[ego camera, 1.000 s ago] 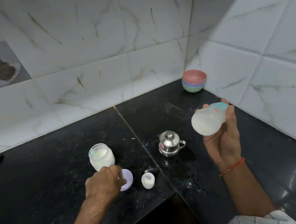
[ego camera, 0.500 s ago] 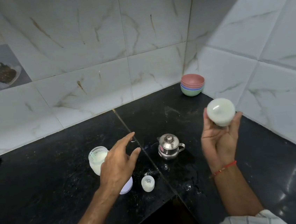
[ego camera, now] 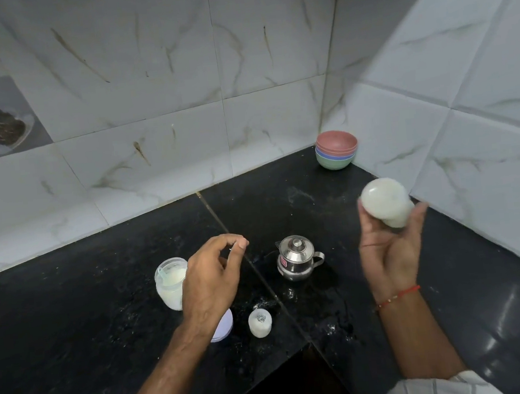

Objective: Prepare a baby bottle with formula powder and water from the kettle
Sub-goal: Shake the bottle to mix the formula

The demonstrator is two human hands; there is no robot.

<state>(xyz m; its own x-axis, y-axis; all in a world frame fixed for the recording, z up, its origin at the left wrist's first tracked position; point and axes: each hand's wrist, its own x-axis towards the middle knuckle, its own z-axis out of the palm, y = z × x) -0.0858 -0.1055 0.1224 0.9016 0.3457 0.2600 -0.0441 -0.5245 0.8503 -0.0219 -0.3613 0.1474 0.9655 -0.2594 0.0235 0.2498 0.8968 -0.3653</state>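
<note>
Milky baby bottle clamped in right hand fingers, left hand fingers loosely apart, powder-filled jar beside steel kettle

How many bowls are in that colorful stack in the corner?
4 by the rims I can see, all nested in one stack of bowls in the counter's back corner: pink on top, two blue rims beneath, green at the bottom. More could be hidden inside.

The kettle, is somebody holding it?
No, the kettle stands alone on the counter between the left hand and the right hand, which holds the bottle.
</note>
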